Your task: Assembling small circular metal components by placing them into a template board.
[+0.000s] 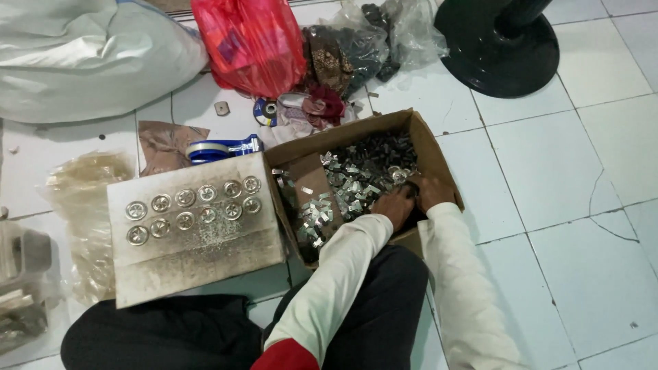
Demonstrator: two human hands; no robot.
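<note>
**Both hands inside a box of small metal pieces**

On the white tiled floor, a person sat with a brown cardboard box [425, 140] before the knees. Both hands were low in the near right corner of this box, among a heap of small metal pieces [360, 175], grey and shiny. The left hand [394, 205] lay with bent fingers on the pieces; I could not tell if it had hold of any. The right hand [433, 192] was just beside it, touching it or almost, near the right wall of the box, with fingers curled down into the heap; what it gripped, if anything, was hidden. Both arms wore long white sleeves.

Against the left side of the box lay a flat, dirty board [199, 253]. At its far edge stood two rows of round metal discs [195, 209], one beside another. Behind the board lay a blue tape dispenser [223, 149]. Further back were a red plastic bag [253, 41], a big white sack [75, 62], and, at the far right, the black round base of a fan [497, 51].
</note>
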